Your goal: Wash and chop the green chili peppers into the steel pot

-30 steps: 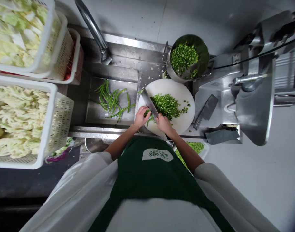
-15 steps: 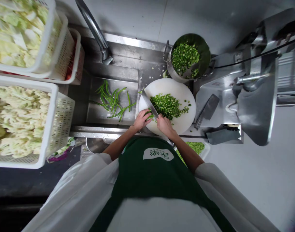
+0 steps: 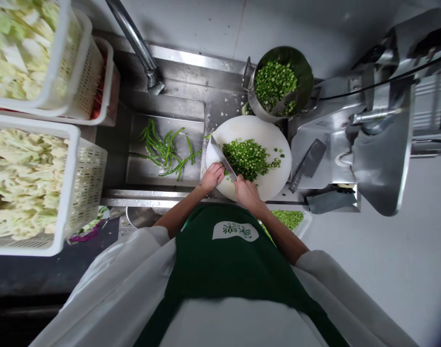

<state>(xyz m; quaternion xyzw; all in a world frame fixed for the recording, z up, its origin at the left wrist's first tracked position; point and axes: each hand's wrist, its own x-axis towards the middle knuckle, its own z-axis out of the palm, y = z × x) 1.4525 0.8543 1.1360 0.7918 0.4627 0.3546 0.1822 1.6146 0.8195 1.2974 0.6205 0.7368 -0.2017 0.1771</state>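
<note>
My right hand [image 3: 246, 193] grips the handle of a kitchen knife [image 3: 223, 157], whose blade slants up and left across the round white cutting board [image 3: 274, 185]. Beside the blade, at the board's left edge, the curled fingers of my left hand [image 3: 212, 177] press down on green beans that are mostly hidden under them. To the right of the knife lies a heap of chopped green beans [image 3: 247, 159], with a few loose bits at its right side. Several long whole green beans [image 3: 170, 150] rest in the sink to the left.
Behind the board stands a metal pot [image 3: 265, 111] with chopped green pieces inside. A cleaver [image 3: 312, 159] lies to the right, near a metal machine [image 3: 381, 149]. A faucet [image 3: 143, 53] overhangs the sink [image 3: 141, 178]. White baskets of cauliflower [image 3: 23, 183] and cabbage [image 3: 21, 53] stand left.
My left fingers are more tightly curled, and less of the beans shows beside them. The blade has shifted slightly against the board. The whole view has moved a little.
</note>
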